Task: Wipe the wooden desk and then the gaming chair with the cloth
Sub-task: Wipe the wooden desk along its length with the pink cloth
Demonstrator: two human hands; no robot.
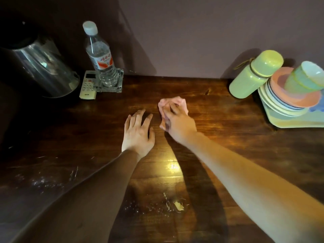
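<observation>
A dark wooden desk [219,137] fills the view, with pale scuffs and crumbs near its front. A crumpled pink cloth [172,102] lies on the desk a little right of centre. My right hand [178,125] lies on top of the cloth, its fingers curled into the fabric. My left hand [138,130] rests flat on the wood just left of the cloth, fingers straight and spread. The gaming chair is out of view.
At the back left stand a steel kettle [43,67], a white remote [88,85] and a water bottle [100,57] in a glass ashtray [119,85]. At the right a green flask [254,74] leans by a tray [298,122] of stacked plates and cups.
</observation>
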